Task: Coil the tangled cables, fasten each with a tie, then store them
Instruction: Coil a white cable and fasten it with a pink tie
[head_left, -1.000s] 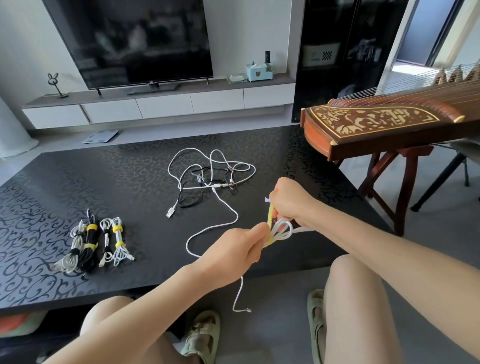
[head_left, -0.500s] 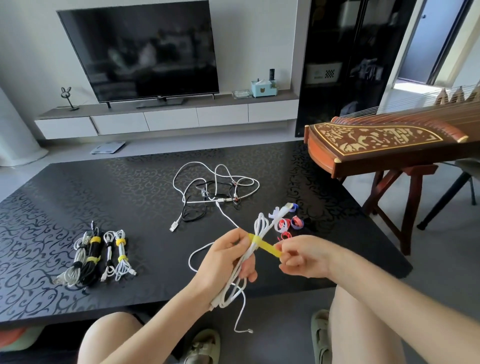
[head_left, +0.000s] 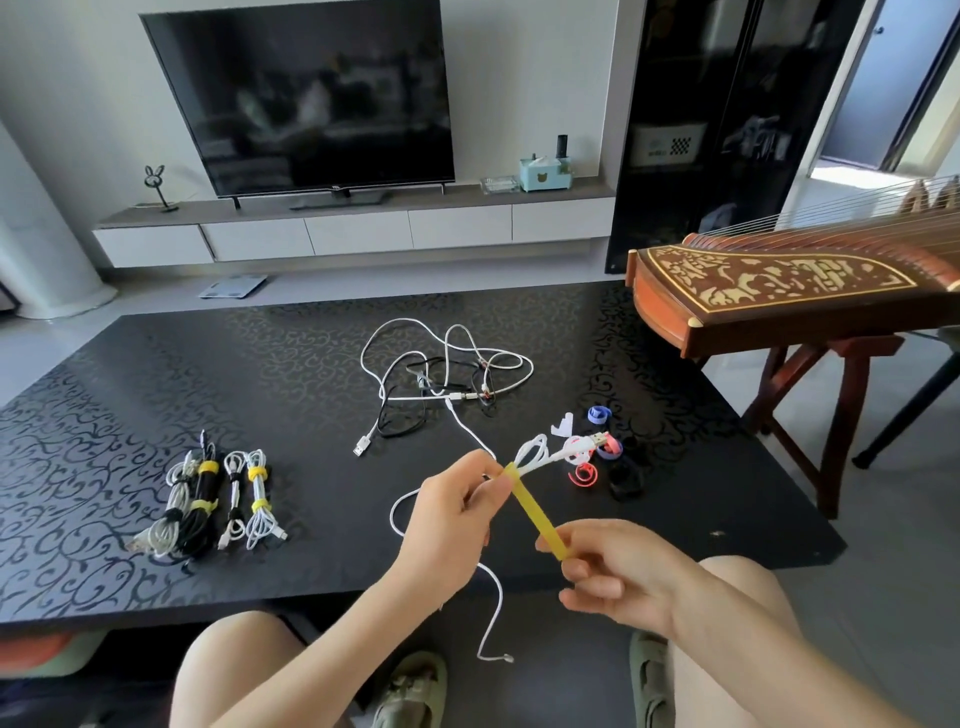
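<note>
My left hand (head_left: 452, 514) grips a coiled white cable (head_left: 540, 452) above the near edge of the black patterned table (head_left: 156, 364); one loose end hangs down toward the floor. A yellow tie (head_left: 535, 512) runs from the coil to my right hand (head_left: 613, 571), which pinches its free end and holds it stretched. A tangle of white and black cables (head_left: 441, 379) lies in the middle of the table. Several coiled cables with yellow ties (head_left: 208, 499) lie side by side at the left.
Loose ties (head_left: 602, 447) in blue, pink, red and black lie on the table just beyond my hands. A wooden zither (head_left: 779, 291) on a stand is at the right. A TV and a low white cabinet line the far wall.
My right hand has moved down and right, pulling the yellow tie out longer from the coil. My left hand has raised the coil a little. The camera has tilted down.
</note>
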